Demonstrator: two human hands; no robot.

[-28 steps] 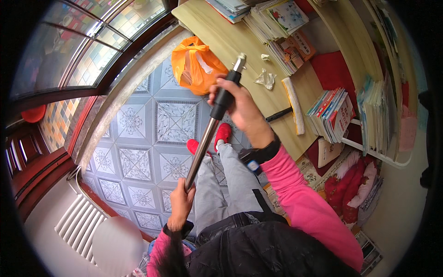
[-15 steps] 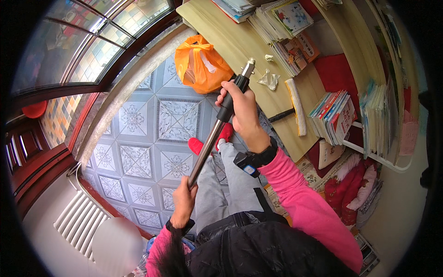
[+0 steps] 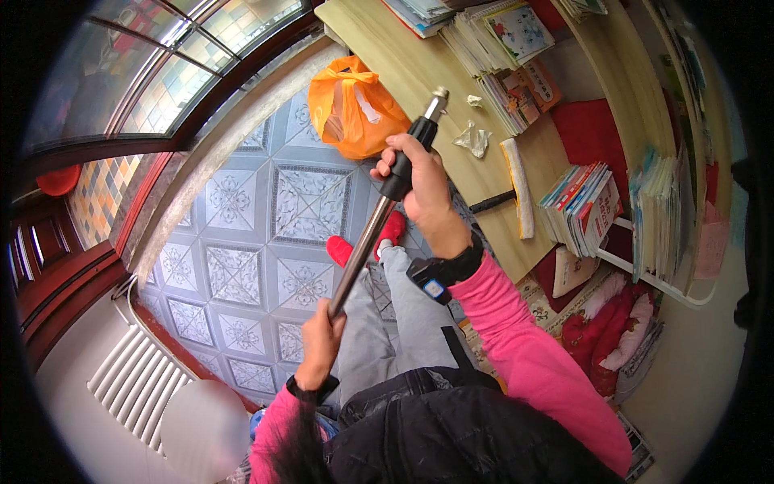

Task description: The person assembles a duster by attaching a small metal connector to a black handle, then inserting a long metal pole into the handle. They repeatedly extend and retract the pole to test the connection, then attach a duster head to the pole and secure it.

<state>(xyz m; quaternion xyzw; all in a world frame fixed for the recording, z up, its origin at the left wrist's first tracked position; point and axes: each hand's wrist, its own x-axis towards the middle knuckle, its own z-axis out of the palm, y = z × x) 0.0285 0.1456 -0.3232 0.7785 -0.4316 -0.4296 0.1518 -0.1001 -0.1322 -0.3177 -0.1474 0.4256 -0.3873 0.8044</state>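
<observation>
L hand (image 3: 322,340) is closed round the lower end of a metal pole (image 3: 360,255), thumb up along the shaft. R hand (image 3: 421,181) is wrapped round the black grip nr the pole's upper end, fingers curled over it. Pole is btwn the 2 hands, in front of the body, on a slant: low end L & nr the lap, silver tip up & R. Tip shows against the desk (image 3: 387,40); can't tell how high above it.

On the desk, R of the tip: small paper scrap (image 3: 474,101), bigger crumpled wrapper (image 3: 472,139), then a wiper head (image 3: 518,189) w/ pale strip & short black handle pointing L. Books (image 3: 582,202) stand just R of that; more stacked at the far end. Orange bag (image 3: 347,97) sits beside the desk's L edge, nr R hand but apart from it. Below: tiled floor (image 3: 234,202), red shoes (image 3: 339,249). White radiator (image 3: 139,387) at lower L.
</observation>
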